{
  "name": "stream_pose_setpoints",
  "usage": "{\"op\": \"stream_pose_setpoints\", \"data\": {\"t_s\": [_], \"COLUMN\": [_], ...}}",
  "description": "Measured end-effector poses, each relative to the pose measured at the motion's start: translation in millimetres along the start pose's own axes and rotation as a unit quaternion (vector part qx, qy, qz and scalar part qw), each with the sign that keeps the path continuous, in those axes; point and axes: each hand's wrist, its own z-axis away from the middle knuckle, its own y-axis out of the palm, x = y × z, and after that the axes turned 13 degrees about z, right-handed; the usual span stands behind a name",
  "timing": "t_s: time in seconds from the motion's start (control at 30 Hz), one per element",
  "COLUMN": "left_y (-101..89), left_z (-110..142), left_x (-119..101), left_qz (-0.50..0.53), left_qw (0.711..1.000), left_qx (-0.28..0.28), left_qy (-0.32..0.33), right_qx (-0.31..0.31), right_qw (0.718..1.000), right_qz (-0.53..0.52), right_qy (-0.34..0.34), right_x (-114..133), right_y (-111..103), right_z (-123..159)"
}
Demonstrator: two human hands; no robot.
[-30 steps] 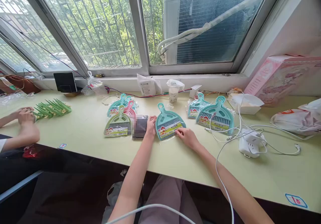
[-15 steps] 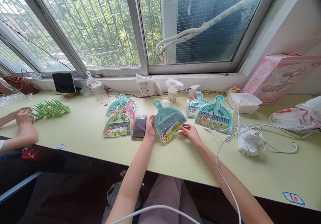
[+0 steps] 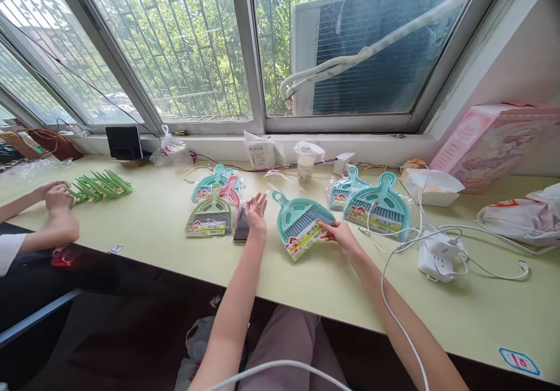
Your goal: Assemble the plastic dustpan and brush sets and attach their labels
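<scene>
A teal dustpan and brush set (image 3: 303,222) in clear wrap, with a yellow label, lies tilted in front of me. My right hand (image 3: 338,234) pinches its lower right edge. To its left, my left hand (image 3: 256,211) is raised with fingers spread, palm up, holding nothing and apart from the set. Under and beside that hand lies a dark phone (image 3: 241,227). Further left are a green dustpan set (image 3: 210,219), a pink one (image 3: 230,189) and teal ones (image 3: 214,181) behind. On the right sit a large teal dustpan set (image 3: 380,207) and a smaller teal stack (image 3: 345,189).
White cables and a power strip (image 3: 437,259) lie to the right, one cable crossing my right arm. A lidded cup (image 3: 305,166), a white packet (image 3: 261,153) and a paper tray (image 3: 433,188) stand at the back. Another person's hands (image 3: 59,198) hold green plastic stems (image 3: 102,187).
The teal dustpan set has turned, its handle swinging left and its label tilting, as my right hand moves slightly right. My left hand has lifted away from it and opened.
</scene>
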Motion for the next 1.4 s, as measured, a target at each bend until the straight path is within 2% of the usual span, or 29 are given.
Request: {"op": "stream_pose_setpoints", "data": {"t_s": [0.17, 0.27, 0.3, 0.37, 0.43, 0.47, 0.5, 0.57, 0.6, 0.63, 0.67, 0.7, 0.77, 0.83, 0.93, 1.0, 1.07, 1.13, 1.2, 1.23, 1.3, 1.4], "left_y": [-19.9, -40.1, -46.7, -55.4, -53.0, -46.7, -37.2, -11.8, 2.2, 15.6, 27.5, 37.5, 50.7, 55.5, 52.1, 46.5, 41.2, 38.1, 37.6, 38.1, 39.3, 39.6], "left_z": [-41.1, -61.3, -64.5, -63.1, -50.3, -39.9, -27.4, 1.3, 15.7, 29.0, 40.4, 49.1, 57.7, 55.5, 41.8, 33.5, 29.9, 32.6, 41.5, 48.0, 63.8, 89.1], "left_x": [-62.4, -109.9, -124.7, -148.2, -157.5, -154.7, -146.5, -114.5, -92.7, -68.9, -44.8, -22.1, 14.6, 37.0, 48.7, 47.6, 43.6, 39.3, 36.7, 36.4, 37.9, 44.2], "left_qz": [0.021, -0.085, -0.152, -0.29, -0.379, -0.398, -0.405, -0.366, -0.338, -0.315, -0.286, -0.256, -0.194, -0.156, -0.146, -0.166, -0.202, -0.234, -0.259, -0.273, -0.304, -0.331], "left_qw": [0.981, 0.947, 0.924, 0.856, 0.802, 0.797, 0.807, 0.863, 0.899, 0.922, 0.93, 0.93, 0.944, 0.954, 0.967, 0.973, 0.971, 0.963, 0.949, 0.941, 0.916, 0.856], "left_qx": [-0.125, -0.196, -0.221, -0.26, -0.254, -0.228, -0.186, -0.067, 0.027, 0.136, 0.22, 0.263, 0.243, 0.213, 0.19, 0.159, 0.114, 0.08, 0.073, 0.083, 0.135, 0.277], "left_qy": [0.147, 0.24, 0.273, 0.339, 0.385, 0.394, 0.388, 0.341, 0.278, 0.178, 0.07, -0.016, -0.11, -0.14, -0.087, -0.017, 0.052, 0.112, 0.162, 0.184, 0.227, 0.284], "right_qx": [-0.005, -0.014, -0.014, -0.01, -0.012, -0.014, -0.016, -0.013, -0.008, -0.006, -0.009, -0.016, -0.031, -0.026, 0.022, 0.026, -0.032, -0.127, -0.203, -0.233, -0.25, -0.206], "right_qw": [0.999, 0.999, 0.999, 0.998, 0.996, 0.996, 0.995, 0.995, 0.994, 0.994, 0.993, 0.993, 0.994, 0.996, 0.994, 0.971, 0.916, 0.836, 0.775, 0.761, 0.764, 0.806], "right_qz": [0.004, -0.019, -0.029, -0.047, -0.062, -0.068, -0.072, -0.079, -0.081, -0.082, -0.082, -0.081, -0.072, -0.041, 0.08, 0.22, 0.377, 0.5, 0.561, 0.566, 0.534, 0.418], "right_qy": [-0.033, -0.037, -0.039, -0.049, -0.058, -0.059, -0.06, -0.066, -0.072, -0.077, -0.082, -0.084, -0.08, -0.074, -0.073, -0.091, -0.137, -0.188, -0.209, -0.215, -0.264, -0.364], "right_x": [-1.6, -4.1, -4.2, -3.4, -2.1, -1.8, -1.8, -3.7, -5.4, -7.6, -9.9, -12.2, -15.7, -16.8, -15.0, -12.7, -10.0, -6.5, -2.1, 0.3, 4.1, 5.1], "right_y": [-22.7, -27.0, -27.0, -25.5, -23.0, -21.5, -19.9, -17.5, -17.0, -17.4, -18.7, -21.1, -28.6, -37.7, -47.5, -48.7, -45.2, -37.7, -27.5, -21.9, -11.5, -0.5], "right_z": [-8.6, -11.4, -11.6, -11.0, -10.1, -9.9, -9.9, -10.7, -11.6, -12.7, -14.1, -15.7, -19.0, -21.6, -21.6, -18.2, -12.0, -3.9, 4.6, 8.3, 14.0, 18.2]}}
